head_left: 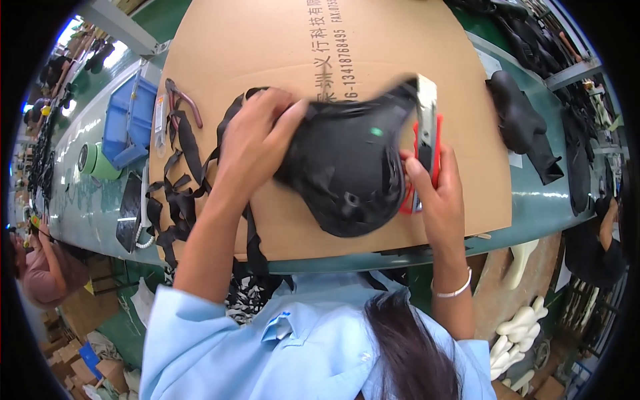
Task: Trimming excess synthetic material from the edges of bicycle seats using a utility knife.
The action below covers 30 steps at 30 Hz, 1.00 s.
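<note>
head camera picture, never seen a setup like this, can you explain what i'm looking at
There's no robot here: these are a person's bare hands, seen from above by a wide fisheye camera worn on the head, so straight edges look bent. The left hand is on the left end of a rounded black piece; blur hides its exact grip. The right hand holds a red-handled cutter. Underneath is a cardboard sheet on a green table. To the left lie black strips, pliers and a blue bin.

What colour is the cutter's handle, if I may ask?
The handle is mainly red; head view.
</note>
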Each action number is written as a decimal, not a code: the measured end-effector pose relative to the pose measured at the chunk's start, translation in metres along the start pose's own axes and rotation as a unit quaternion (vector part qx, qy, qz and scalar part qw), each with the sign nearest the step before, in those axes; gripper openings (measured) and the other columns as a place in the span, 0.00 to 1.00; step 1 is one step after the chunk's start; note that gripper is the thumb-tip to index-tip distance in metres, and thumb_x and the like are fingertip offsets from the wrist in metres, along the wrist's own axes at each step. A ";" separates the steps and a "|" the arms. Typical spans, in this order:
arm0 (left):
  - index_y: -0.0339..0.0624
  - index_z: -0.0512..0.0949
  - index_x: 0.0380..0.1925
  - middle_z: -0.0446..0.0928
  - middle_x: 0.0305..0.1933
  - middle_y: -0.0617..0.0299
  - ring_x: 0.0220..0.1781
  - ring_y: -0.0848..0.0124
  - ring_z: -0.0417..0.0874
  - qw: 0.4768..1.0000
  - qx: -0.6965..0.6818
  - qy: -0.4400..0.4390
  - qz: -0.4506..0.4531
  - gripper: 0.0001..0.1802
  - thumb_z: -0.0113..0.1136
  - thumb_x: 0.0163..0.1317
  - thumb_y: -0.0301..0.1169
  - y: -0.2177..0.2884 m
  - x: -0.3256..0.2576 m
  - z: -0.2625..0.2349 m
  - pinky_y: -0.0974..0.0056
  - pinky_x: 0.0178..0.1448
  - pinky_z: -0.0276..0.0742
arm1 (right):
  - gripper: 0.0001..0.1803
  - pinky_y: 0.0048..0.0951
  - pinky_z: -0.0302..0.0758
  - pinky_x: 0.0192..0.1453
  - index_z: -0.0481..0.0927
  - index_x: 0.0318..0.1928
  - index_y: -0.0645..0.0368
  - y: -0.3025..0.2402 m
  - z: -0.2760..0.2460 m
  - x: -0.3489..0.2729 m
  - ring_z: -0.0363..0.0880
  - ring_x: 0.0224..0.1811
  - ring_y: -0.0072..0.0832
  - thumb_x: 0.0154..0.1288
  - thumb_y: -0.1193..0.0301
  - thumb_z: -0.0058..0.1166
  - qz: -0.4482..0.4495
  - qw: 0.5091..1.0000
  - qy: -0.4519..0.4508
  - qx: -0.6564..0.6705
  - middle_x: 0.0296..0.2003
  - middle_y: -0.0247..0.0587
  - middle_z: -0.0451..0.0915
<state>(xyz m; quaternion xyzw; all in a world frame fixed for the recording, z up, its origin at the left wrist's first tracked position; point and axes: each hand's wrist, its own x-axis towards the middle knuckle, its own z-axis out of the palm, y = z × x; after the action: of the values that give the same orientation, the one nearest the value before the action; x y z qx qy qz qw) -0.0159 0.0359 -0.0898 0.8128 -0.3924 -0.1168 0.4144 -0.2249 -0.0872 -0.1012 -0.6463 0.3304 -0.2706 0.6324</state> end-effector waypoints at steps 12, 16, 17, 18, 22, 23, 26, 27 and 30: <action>0.37 0.78 0.27 0.72 0.26 0.59 0.32 0.64 0.73 0.995 0.058 -0.062 0.051 0.12 0.64 0.57 0.36 0.062 -0.046 0.068 0.60 0.40 0.65 | 0.23 0.23 0.75 0.36 0.69 0.61 0.62 -0.023 -0.046 -0.029 0.79 0.29 0.22 0.67 0.71 0.54 -0.079 0.970 -0.004 -0.230 0.34 0.39 0.80; 0.36 0.77 0.26 0.68 0.24 0.60 0.32 0.65 0.68 0.998 -0.038 -0.034 0.040 0.09 0.59 0.57 0.32 0.057 -0.052 0.069 0.63 0.42 0.60 | 0.29 0.28 0.71 0.26 0.70 0.64 0.54 -0.018 -0.062 -0.044 0.72 0.21 0.27 0.61 0.77 0.57 -0.245 0.898 -0.039 -0.363 0.29 0.40 0.77; 0.36 0.77 0.26 0.68 0.24 0.60 0.32 0.65 0.68 0.998 -0.039 -0.034 0.038 0.09 0.59 0.57 0.32 0.057 -0.053 0.071 0.63 0.42 0.60 | 0.31 0.30 0.70 0.25 0.71 0.64 0.51 -0.022 -0.064 -0.047 0.71 0.21 0.27 0.59 0.79 0.57 -0.232 0.882 -0.073 -0.404 0.27 0.39 0.76; 0.36 0.78 0.24 0.69 0.23 0.60 0.32 0.65 0.68 0.997 -0.062 -0.029 0.041 0.08 0.58 0.56 0.31 0.056 -0.054 0.072 0.62 0.42 0.60 | 0.34 0.32 0.69 0.24 0.70 0.65 0.46 -0.027 -0.061 -0.045 0.71 0.20 0.30 0.57 0.78 0.58 -0.232 0.878 -0.084 -0.411 0.22 0.37 0.71; 0.36 0.76 0.20 0.69 0.23 0.60 0.31 0.64 0.68 0.995 -0.092 -0.022 0.023 0.08 0.58 0.54 0.29 0.052 -0.054 0.070 0.61 0.42 0.61 | 0.33 0.32 0.68 0.22 0.71 0.65 0.45 -0.045 -0.045 -0.032 0.69 0.18 0.30 0.58 0.76 0.58 -0.237 0.799 -0.156 -0.531 0.20 0.36 0.67; 0.36 0.76 0.20 0.69 0.23 0.60 0.31 0.64 0.68 0.995 -0.094 -0.022 0.020 0.08 0.58 0.54 0.29 0.050 -0.055 0.070 0.61 0.42 0.61 | 0.33 0.32 0.68 0.22 0.70 0.66 0.45 -0.048 -0.044 -0.035 0.69 0.17 0.31 0.58 0.75 0.58 -0.226 0.787 -0.159 -0.552 0.20 0.37 0.66; 0.34 0.73 0.21 0.67 0.24 0.61 0.27 0.69 0.66 0.967 -0.251 0.049 -0.006 0.08 0.59 0.57 0.25 0.045 -0.055 0.071 0.65 0.36 0.63 | 0.34 0.33 0.69 0.22 0.66 0.68 0.46 -0.047 -0.041 -0.058 0.71 0.17 0.33 0.60 0.74 0.57 -0.172 0.785 -0.146 -0.577 0.21 0.39 0.68; 0.34 0.73 0.21 0.67 0.24 0.61 0.27 0.69 0.66 0.966 -0.254 0.049 -0.006 0.08 0.59 0.57 0.25 0.046 -0.054 0.072 0.65 0.36 0.63 | 0.34 0.33 0.70 0.22 0.64 0.69 0.47 -0.043 -0.040 -0.071 0.73 0.18 0.35 0.61 0.74 0.56 -0.129 0.797 -0.134 -0.575 0.22 0.40 0.70; 0.33 0.73 0.27 0.65 0.29 0.68 0.30 0.80 0.62 0.909 -0.398 0.126 0.001 0.10 0.58 0.66 0.28 0.042 -0.057 0.076 0.74 0.34 0.59 | 0.36 0.37 0.73 0.25 0.58 0.71 0.53 -0.027 -0.023 -0.101 0.76 0.21 0.40 0.63 0.74 0.54 -0.100 0.878 -0.090 -0.459 0.28 0.44 0.77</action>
<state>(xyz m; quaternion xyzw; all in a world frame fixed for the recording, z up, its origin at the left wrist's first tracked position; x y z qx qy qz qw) -0.1160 0.0189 -0.1137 0.5881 -0.2585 -0.1591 0.7497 -0.3042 -0.0248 -0.0662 -0.9154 0.2927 -0.0906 0.2611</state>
